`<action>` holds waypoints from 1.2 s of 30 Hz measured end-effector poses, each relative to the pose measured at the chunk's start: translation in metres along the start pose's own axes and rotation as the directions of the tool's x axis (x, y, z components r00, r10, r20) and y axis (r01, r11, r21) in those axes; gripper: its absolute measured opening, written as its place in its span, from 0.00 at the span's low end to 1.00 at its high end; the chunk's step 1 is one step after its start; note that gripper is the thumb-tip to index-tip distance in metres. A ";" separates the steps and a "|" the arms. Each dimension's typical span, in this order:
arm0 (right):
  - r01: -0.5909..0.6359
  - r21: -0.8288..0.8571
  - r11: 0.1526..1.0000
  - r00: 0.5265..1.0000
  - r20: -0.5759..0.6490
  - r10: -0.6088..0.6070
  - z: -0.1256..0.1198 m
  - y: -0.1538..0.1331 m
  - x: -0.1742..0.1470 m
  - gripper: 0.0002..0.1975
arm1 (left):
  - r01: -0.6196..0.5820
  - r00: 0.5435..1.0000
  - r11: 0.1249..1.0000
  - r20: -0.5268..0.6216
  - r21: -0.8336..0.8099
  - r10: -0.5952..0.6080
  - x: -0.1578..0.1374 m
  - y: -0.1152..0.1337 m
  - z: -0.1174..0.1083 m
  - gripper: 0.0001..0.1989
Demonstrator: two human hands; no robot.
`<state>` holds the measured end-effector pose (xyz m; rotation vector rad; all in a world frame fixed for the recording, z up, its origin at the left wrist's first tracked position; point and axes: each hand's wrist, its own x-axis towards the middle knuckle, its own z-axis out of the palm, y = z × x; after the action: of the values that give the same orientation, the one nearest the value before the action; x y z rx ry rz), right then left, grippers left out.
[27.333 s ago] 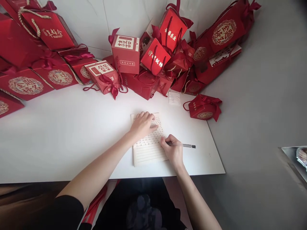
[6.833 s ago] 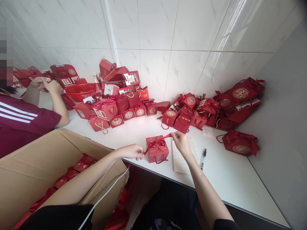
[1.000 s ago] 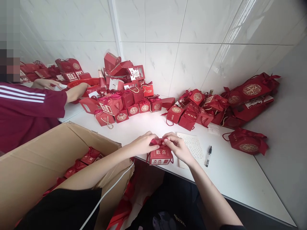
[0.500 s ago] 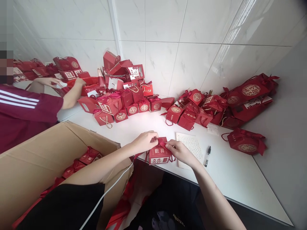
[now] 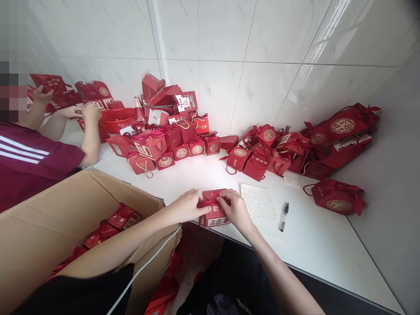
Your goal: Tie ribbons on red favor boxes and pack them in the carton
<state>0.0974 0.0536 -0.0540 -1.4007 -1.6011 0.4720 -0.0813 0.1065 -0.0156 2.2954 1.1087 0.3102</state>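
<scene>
Fingers (image 5: 226, 193) on ribbon (image 5: 209, 202) of red box (image 5: 215, 214) | white tabletop (image 5: 328, 249) | marbled tile wall (image 5: 219, 30)

Left hand (image 5: 190, 205), right hand (image 5: 236, 210) — on ribboned red box (image 5: 215, 211)

Your ribboned red box (image 5: 215, 215) shows a gold 歡 up front, with 囍 on the white panel (image 5: 218, 222) below. Notepad (image 5: 259, 201) right of that box: rows of handwriting, way too tiny to read. The lettering (image 5: 244, 306) on your dark clothing (image 5: 229, 280), nearer you than the box, isn't legible either. Same with the round gold seals (image 5: 343, 126) beyond it.
</scene>
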 end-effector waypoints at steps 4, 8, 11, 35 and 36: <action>0.059 -0.043 0.997 0.998 0.004 -0.059 0.002 -0.004 -0.002 0.09 | 0.000 0.977 0.994 0.210 -0.112 0.024 -0.007 -0.006 -0.002 0.15; 0.060 -0.089 0.994 0.998 0.009 -0.060 0.004 -0.006 -0.003 0.09 | -0.033 0.992 0.998 0.124 -0.048 0.038 -0.006 0.001 -0.016 0.16; 0.075 -0.136 0.988 0.997 -0.017 -0.078 0.005 -0.009 -0.003 0.09 | -0.106 0.987 0.993 0.124 0.054 0.099 -0.005 0.014 -0.028 0.15; -0.017 0.197 0.980 0.999 -0.045 0.026 0.014 -0.002 0.000 0.08 | -0.206 0.975 0.966 0.046 -0.156 0.216 0.029 -0.013 -0.007 0.05; -0.032 0.208 0.978 0.998 -0.054 0.044 0.015 -0.003 0.000 0.08 | -0.228 0.971 0.966 0.038 -0.121 0.234 0.025 -0.012 -0.006 0.05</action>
<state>0.0836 0.0568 -0.0596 -1.2779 -1.4367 0.5979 -0.0761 0.1340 -0.0191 2.3172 0.7759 0.3911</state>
